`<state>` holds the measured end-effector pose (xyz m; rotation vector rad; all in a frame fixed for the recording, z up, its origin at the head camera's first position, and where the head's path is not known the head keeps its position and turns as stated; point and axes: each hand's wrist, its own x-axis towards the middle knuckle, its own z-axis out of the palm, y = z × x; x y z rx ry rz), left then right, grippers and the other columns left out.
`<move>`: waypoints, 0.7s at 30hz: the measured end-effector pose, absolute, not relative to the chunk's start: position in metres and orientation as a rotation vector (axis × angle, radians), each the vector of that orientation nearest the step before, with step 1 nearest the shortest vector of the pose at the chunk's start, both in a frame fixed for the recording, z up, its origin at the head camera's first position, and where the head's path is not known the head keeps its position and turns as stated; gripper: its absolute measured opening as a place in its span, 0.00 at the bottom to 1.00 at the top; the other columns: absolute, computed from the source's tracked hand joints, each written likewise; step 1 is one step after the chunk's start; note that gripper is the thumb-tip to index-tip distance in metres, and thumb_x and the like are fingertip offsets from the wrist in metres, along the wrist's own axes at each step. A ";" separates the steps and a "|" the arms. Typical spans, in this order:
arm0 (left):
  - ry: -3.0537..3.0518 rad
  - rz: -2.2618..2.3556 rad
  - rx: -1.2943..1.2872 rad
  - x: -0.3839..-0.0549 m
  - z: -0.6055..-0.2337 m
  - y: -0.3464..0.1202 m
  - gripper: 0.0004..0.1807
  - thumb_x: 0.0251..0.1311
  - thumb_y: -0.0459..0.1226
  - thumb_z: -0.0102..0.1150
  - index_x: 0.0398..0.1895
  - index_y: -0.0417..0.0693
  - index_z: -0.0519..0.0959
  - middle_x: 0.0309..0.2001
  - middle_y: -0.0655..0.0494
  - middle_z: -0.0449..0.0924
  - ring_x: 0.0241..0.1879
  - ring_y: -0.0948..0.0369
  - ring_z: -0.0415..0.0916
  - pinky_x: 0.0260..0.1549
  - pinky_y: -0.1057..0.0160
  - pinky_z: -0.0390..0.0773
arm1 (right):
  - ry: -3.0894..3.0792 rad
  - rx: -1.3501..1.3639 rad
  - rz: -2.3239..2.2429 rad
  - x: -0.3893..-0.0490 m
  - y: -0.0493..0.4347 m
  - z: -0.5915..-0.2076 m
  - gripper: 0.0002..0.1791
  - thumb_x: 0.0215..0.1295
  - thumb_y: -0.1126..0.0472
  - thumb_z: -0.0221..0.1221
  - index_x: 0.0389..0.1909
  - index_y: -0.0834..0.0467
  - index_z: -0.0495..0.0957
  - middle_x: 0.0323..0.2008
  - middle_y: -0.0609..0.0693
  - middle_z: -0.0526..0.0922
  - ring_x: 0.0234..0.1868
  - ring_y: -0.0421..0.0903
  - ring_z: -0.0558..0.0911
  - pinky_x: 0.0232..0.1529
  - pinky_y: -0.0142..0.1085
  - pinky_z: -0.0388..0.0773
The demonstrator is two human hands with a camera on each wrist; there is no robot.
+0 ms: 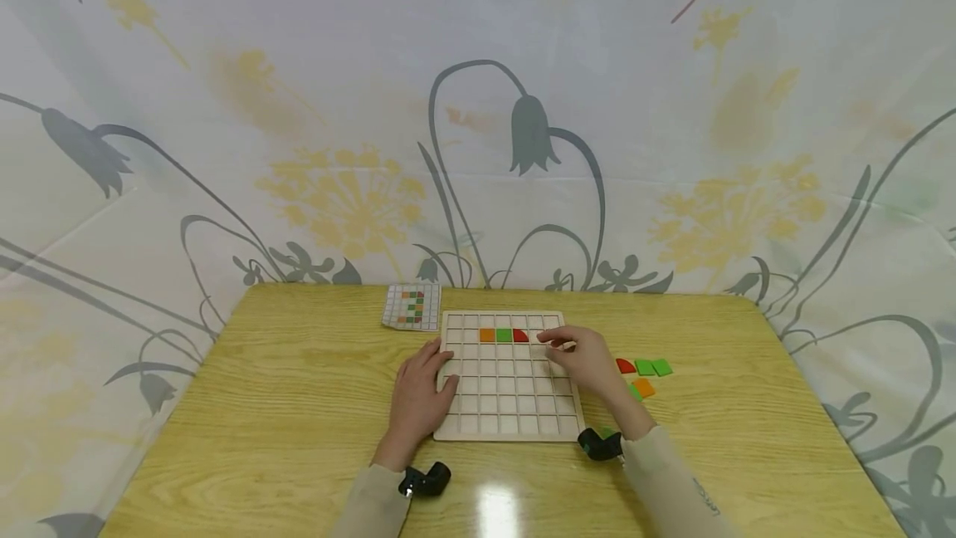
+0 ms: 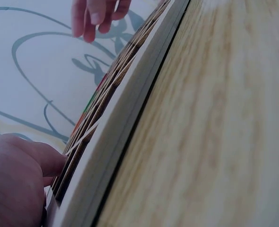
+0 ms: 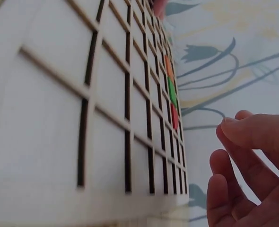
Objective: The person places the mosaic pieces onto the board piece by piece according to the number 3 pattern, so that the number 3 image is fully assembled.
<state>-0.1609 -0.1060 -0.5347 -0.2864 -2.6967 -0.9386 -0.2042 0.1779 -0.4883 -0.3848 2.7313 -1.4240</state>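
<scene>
A pale wooden grid board (image 1: 508,437) lies on the table before me. An orange square (image 1: 487,335), a green square (image 1: 504,335) and a red quarter-circle tile (image 1: 520,336) sit side by side in one row near its far edge. My left hand (image 1: 421,391) rests on the board's left edge; its thumb (image 2: 52,160) lies over the rim in the left wrist view. Over the board's far right part hovers my right hand (image 1: 586,359), loosely bent. Its thumb and index fingertips are close together in the right wrist view, and no tile shows between them.
Right of the board lie loose tiles: a red quarter-circle (image 1: 625,366), green squares (image 1: 662,367) and an orange piece (image 1: 643,388), partly behind my right arm. A printed pattern card (image 1: 390,310) lies beyond the board's far left corner. A patterned curtain (image 1: 493,214) hangs behind the table.
</scene>
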 end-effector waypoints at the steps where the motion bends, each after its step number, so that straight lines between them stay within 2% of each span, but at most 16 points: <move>1: -2.697 -0.938 -0.287 -0.161 -0.535 -0.106 0.19 0.64 0.39 0.62 0.56 0.41 0.81 0.67 0.43 0.70 0.69 0.45 0.64 0.65 0.42 0.61 | 2.735 -0.379 -1.416 -0.202 0.182 -0.489 0.12 0.65 0.68 0.63 0.49 0.59 0.85 0.45 0.53 0.84 0.43 0.49 0.80 0.43 0.43 0.80; 15: -2.718 -0.937 -0.275 -0.162 -0.537 -0.107 0.19 0.64 0.39 0.62 0.57 0.41 0.80 0.68 0.44 0.69 0.69 0.46 0.63 0.66 0.43 0.60 | 2.718 -0.503 -1.314 -0.179 0.241 -0.495 0.12 0.66 0.68 0.63 0.50 0.63 0.83 0.48 0.56 0.84 0.44 0.51 0.82 0.43 0.37 0.81; 21: -2.716 -0.936 -0.274 -0.163 -0.538 -0.107 0.19 0.64 0.39 0.62 0.56 0.42 0.81 0.68 0.44 0.70 0.69 0.45 0.63 0.66 0.42 0.60 | 2.715 -0.572 -1.240 -0.171 0.263 -0.498 0.13 0.65 0.68 0.64 0.50 0.64 0.83 0.46 0.55 0.85 0.42 0.45 0.82 0.43 0.37 0.81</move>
